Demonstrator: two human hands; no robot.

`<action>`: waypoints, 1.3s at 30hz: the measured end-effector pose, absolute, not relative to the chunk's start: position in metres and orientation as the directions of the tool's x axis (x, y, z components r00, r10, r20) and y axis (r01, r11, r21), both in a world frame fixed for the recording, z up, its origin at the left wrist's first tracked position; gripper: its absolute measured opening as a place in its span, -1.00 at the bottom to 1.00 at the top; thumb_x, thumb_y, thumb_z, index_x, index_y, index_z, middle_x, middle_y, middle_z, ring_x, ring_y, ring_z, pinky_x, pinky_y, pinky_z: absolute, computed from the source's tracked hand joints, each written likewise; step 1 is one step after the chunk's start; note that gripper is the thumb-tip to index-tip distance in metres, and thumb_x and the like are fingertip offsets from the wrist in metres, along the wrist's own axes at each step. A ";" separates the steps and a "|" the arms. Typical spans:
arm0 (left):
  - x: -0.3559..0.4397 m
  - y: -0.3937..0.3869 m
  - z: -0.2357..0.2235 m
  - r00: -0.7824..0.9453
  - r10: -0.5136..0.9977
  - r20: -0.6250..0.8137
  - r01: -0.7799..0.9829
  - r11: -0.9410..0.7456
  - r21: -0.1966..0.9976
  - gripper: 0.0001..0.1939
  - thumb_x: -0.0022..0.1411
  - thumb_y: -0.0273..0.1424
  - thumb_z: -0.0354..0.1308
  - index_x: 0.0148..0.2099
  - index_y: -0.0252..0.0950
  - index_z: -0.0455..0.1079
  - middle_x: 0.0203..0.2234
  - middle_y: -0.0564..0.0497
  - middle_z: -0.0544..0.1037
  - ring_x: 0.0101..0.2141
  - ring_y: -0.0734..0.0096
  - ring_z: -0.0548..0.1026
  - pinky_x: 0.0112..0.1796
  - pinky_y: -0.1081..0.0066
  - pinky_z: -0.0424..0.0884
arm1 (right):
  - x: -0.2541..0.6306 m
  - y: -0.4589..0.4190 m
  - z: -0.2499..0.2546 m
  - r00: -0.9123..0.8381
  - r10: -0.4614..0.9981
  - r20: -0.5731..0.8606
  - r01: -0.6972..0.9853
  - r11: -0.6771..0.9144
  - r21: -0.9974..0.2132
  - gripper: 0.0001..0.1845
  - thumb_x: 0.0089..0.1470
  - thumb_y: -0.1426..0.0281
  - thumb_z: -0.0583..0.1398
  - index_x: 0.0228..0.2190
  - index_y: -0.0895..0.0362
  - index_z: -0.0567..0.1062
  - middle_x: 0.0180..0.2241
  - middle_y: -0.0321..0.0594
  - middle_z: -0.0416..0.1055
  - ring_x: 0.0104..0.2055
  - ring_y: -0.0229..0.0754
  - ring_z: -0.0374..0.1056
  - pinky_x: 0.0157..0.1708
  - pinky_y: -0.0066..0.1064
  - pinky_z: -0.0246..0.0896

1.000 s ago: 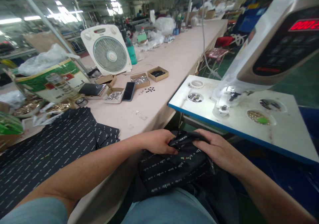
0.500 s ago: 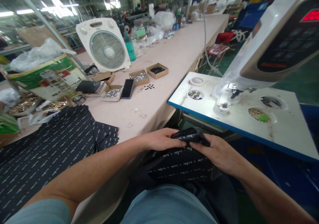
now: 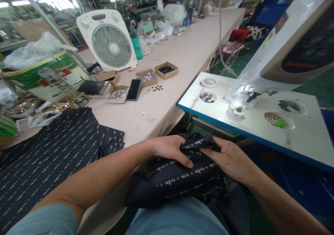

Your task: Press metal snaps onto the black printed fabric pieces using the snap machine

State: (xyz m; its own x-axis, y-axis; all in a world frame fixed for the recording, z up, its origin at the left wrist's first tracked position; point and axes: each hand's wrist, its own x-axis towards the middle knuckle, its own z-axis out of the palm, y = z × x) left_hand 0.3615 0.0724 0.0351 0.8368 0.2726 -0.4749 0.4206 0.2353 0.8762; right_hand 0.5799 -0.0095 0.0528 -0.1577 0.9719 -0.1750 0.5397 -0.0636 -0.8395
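Note:
Over my lap lies a piece of dark printed fabric [image 3: 182, 177] with rows of white lettering. My left hand [image 3: 172, 149] grips its upper edge, the thumb lying across the print and the other fingers hidden behind the cloth. On the other side, my right hand [image 3: 225, 156] pinches a bunched fold of the same fabric between thumb and fingers. To the left, a stack of matching dark fabric pieces [image 3: 62, 148] lies on the table. A white snap-press machine [image 3: 242, 99], or one like it, stands to my right with its head over a small worktop.
On the long table [image 3: 167, 102] are a box fan [image 3: 112, 43], a phone [image 3: 134, 89], a box of silvery metal parts [image 3: 117, 95] and a box of black parts [image 3: 166, 70]. The white worktop [image 3: 198, 104] has a blue edge and parts in round recesses.
My left thumb has moved down over the print, away from the right thumb. More of the fabric is raised and spread over my lap. The view has shifted slightly.

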 end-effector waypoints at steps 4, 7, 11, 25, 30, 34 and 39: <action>0.360 0.074 0.029 0.837 0.287 -0.466 0.404 0.250 0.880 -0.69 -0.05 -0.32 0.45 -0.22 -0.29 0.57 -0.32 0.04 0.64 -0.36 0.38 0.57 -0.20 0.33 0.55 | 0.579 -0.006 0.052 -0.147 0.972 -0.184 0.562 -0.071 -0.824 -0.65 0.22 0.18 0.18 -0.11 0.06 0.65 -0.23 -0.27 0.65 -0.16 0.02 0.54 -0.15 -0.27 0.42; 0.360 0.077 0.024 0.824 0.307 -0.476 0.405 0.268 0.874 -0.70 -0.05 -0.32 0.45 -0.23 -0.29 0.57 -0.35 0.06 0.63 -0.38 0.41 0.57 -0.20 0.34 0.54 | 0.580 0.000 0.049 -0.144 0.971 -0.193 0.567 -0.079 -0.820 -0.64 0.22 0.16 0.19 -0.10 0.06 0.65 -0.20 -0.26 0.65 -0.12 0.05 0.54 -0.12 -0.25 0.42; 0.363 0.088 0.017 0.830 0.325 -0.452 0.387 0.247 0.888 -0.70 -0.07 -0.30 0.45 -0.26 -0.29 0.57 -0.38 0.07 0.62 -0.37 0.39 0.57 -0.16 0.32 0.53 | 0.581 0.012 0.042 -0.119 0.975 -0.189 0.607 -0.079 -0.791 -0.63 0.19 0.10 0.22 -0.11 0.03 0.65 -0.19 -0.27 0.65 -0.09 0.12 0.53 -0.10 -0.19 0.43; 0.369 0.103 -0.029 0.871 0.421 -0.253 0.337 -0.137 0.931 -0.81 0.12 -0.28 0.28 -0.29 -0.31 0.49 -0.43 0.08 0.55 -0.34 0.34 0.53 -0.25 0.42 0.44 | 0.584 0.058 0.046 -0.101 0.993 -0.061 0.761 0.038 -0.648 -0.46 0.05 -0.06 0.26 -0.02 -0.07 0.58 -0.06 -0.16 0.62 -0.11 0.18 0.56 -0.13 -0.02 0.48; 0.381 0.101 -0.044 0.897 0.403 -0.183 0.392 -0.531 0.752 -0.70 0.13 -0.17 0.25 -0.18 -0.26 0.47 -0.25 -0.05 0.63 -0.21 0.12 0.58 -0.31 0.35 0.41 | 0.520 0.104 0.052 -0.264 0.962 0.074 0.712 0.246 -0.658 -0.69 0.13 0.11 0.24 -0.19 0.01 0.62 -0.20 -0.18 0.64 -0.21 -0.01 0.55 -0.14 -0.18 0.45; 0.385 0.103 -0.050 0.912 0.322 -0.255 0.406 -0.614 0.677 -0.67 0.16 -0.10 0.18 -0.20 -0.25 0.46 -0.27 -0.08 0.63 -0.26 0.05 0.60 -0.48 0.34 0.34 | 0.464 0.156 0.029 -0.399 0.915 0.060 0.712 0.351 -0.608 -0.77 0.17 0.28 0.18 -0.26 0.06 0.63 -0.25 -0.20 0.62 -0.26 -0.11 0.50 -0.18 -0.27 0.37; 0.385 0.109 -0.050 0.925 0.220 -0.309 0.377 -0.628 0.680 -0.67 0.20 -0.11 0.12 -0.14 -0.25 0.44 -0.33 -0.07 0.61 -0.32 0.12 0.59 -0.52 0.36 0.34 | 0.433 0.205 -0.004 -0.398 0.917 0.014 0.775 0.345 -0.529 -0.78 0.17 0.35 0.18 -0.25 0.08 0.63 -0.25 -0.19 0.59 -0.21 -0.13 0.46 -0.14 -0.31 0.28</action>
